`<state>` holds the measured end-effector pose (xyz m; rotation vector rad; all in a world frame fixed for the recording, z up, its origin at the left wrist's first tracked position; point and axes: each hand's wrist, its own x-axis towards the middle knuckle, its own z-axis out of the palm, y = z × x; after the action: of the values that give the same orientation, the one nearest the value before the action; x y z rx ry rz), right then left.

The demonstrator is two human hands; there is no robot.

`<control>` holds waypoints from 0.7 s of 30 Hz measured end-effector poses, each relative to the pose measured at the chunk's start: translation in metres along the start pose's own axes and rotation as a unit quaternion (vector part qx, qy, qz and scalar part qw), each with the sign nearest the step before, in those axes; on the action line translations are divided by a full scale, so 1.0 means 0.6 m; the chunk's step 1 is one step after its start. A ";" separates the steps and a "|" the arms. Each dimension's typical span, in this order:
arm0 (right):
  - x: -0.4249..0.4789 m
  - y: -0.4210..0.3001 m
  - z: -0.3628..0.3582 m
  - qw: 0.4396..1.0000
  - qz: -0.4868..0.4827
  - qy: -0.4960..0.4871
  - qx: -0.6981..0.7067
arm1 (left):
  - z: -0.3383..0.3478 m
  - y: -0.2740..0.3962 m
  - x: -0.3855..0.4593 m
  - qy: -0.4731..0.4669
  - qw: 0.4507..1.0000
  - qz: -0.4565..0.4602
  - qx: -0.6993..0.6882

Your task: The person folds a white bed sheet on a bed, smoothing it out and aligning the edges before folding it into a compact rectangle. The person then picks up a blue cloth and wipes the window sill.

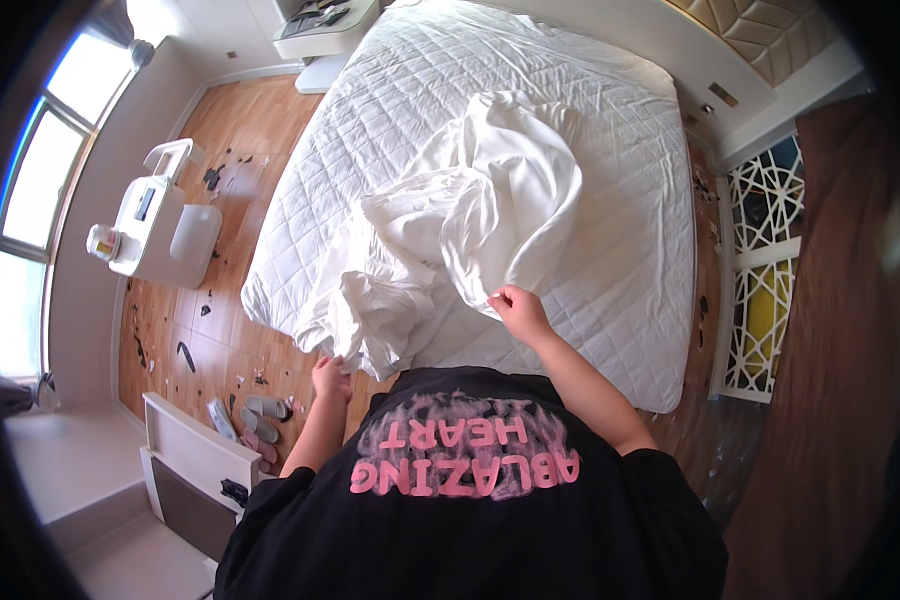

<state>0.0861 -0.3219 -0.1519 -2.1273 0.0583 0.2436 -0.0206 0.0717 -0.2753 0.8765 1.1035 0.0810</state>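
A crumpled white bedsheet or cover point(510, 180) lies in loose folds over a white quilted mattress point(630, 225). My right hand point(520, 311) pinches an edge of this cloth near the middle of the mattress's near part. At the near left corner, my left hand point(332, 379) grips another hanging part of the same cloth, its fingertips partly hidden in the fabric. Between the two hands the cloth is bunched up, and its far end rests towards the middle of the bed.
A white nightstand point(326, 34) stands at the bed's far left. Left of the bed is a white cabinet-like unit point(165, 225) with a jar point(103, 243). Dark scraps and slippers point(261, 426) lie on the wooden floor point(232, 330). A lattice screen point(763, 330) is at right.
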 end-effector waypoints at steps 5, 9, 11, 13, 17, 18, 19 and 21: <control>0.042 -0.092 0.004 0.984 -0.052 0.133 0.109 | 0.096 0.023 -0.156 -0.110 0.991 -0.077 -0.001; 0.011 -0.181 0.000 0.980 -0.151 0.019 0.127 | 0.192 0.084 -0.306 -0.298 0.952 0.013 0.071; -0.014 -0.193 0.023 0.970 -0.211 -0.054 0.107 | 0.227 0.088 -0.340 -0.356 0.932 0.014 0.063; -0.039 -0.202 0.035 0.953 -0.272 -0.111 0.068 | 0.251 0.089 -0.352 -0.368 0.927 0.005 0.073; -0.060 -0.187 0.028 0.938 -0.343 -0.039 -0.023 | 0.256 0.070 -0.347 -0.338 0.937 -0.048 0.069; -0.063 -0.181 0.019 0.936 -0.349 -0.028 -0.045 | 0.258 0.064 -0.345 -0.331 0.939 -0.061 0.068; -0.066 -0.176 0.011 0.932 -0.355 -0.016 -0.068 | 0.261 0.060 -0.344 -0.325 0.940 -0.071 0.073; -0.074 -0.163 0.001 0.936 -0.343 -0.026 -0.070 | 0.267 0.052 -0.345 -0.312 0.942 -0.094 0.085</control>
<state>0.0560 -0.2708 -0.0621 -2.1406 -0.7410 -0.1172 0.0188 -0.0958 -0.0759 0.8612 0.5934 -0.4320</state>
